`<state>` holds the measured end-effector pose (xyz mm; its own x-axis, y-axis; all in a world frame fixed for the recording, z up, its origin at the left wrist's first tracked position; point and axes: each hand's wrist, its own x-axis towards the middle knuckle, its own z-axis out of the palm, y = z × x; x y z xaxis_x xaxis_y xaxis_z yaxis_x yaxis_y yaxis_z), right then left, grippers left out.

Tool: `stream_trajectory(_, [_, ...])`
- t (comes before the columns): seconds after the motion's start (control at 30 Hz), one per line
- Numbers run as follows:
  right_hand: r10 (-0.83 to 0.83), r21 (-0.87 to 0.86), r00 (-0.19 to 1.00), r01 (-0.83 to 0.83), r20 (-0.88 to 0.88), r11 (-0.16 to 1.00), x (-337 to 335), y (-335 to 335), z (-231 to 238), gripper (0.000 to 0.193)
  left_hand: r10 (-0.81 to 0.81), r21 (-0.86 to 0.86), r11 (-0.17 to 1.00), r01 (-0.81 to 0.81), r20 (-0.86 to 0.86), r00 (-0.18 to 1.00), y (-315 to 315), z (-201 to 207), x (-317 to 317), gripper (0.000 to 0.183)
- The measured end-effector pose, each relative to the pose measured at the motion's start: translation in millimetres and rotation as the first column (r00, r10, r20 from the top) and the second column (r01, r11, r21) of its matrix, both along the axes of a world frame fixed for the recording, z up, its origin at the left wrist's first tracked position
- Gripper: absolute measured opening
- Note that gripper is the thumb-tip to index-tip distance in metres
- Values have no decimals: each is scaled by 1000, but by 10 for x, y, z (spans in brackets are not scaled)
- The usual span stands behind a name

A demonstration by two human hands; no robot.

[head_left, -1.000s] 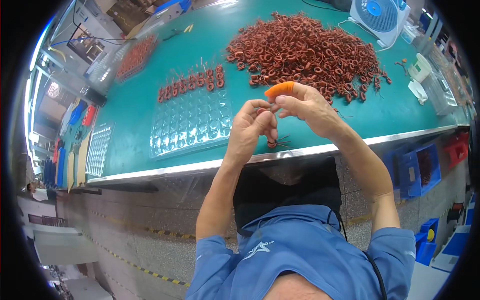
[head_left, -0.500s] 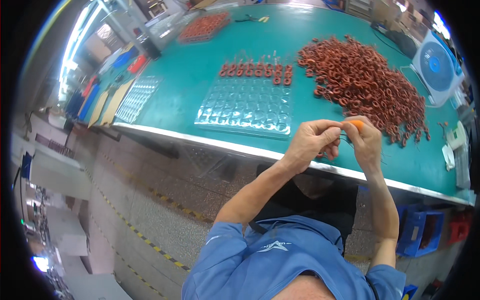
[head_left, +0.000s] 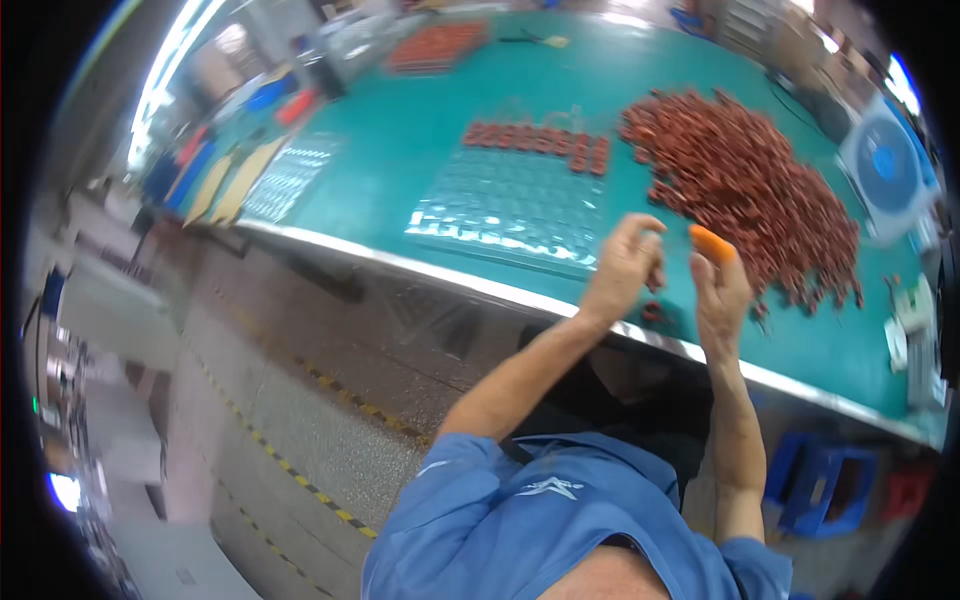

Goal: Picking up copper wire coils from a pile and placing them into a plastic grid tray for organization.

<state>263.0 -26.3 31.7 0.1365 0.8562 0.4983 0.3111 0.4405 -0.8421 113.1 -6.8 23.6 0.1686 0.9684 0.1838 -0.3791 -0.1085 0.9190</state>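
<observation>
My left hand (head_left: 622, 272) is above the table's near edge, its fingers curled round something blurred that I cannot make out. A reddish-brown ring-shaped coil (head_left: 651, 312) lies on the table just below it. To its right is my right hand (head_left: 722, 300), open, with an orange finger cover (head_left: 711, 243) on one finger and thumb apart from it. Beyond my right hand spreads a large heap of the same coils (head_left: 740, 190). Left of the heap, a clear plastic tray (head_left: 500, 205) with round pockets has coils (head_left: 535, 140) along its far side.
A blue and white fan (head_left: 885, 160) stands at the right. At the far left are a second clear tray (head_left: 290, 180) and a stacked tray of coils (head_left: 437, 47). A blue stool-like crate (head_left: 828, 490) is under the table's right side.
My hands have moved apart; before, their fingertips met around thin wires. The right hand has opened. The whole view has shifted slightly and is blurred.
</observation>
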Motion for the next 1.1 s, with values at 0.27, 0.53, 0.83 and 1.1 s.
stream_trajectory(0.27, [158,-224,981,-179,-109,958,0,-9,46,27,-121,80,987,137,-180,976,-72,110,-143,26])
stream_trajectory(0.53, [121,-172,992,-116,19,978,-50,-223,294,31,366,490,869,-70,-541,758,-288,68,-218,22])
stream_trajectory(0.83, [226,-295,948,-287,-223,911,7,-98,144,37,-384,-212,917,338,-242,891,-282,158,-408,43])
stream_trajectory(1.1, [334,-347,720,-621,-609,703,-17,-95,214,29,-423,-182,902,391,-196,885,-317,115,-429,59])
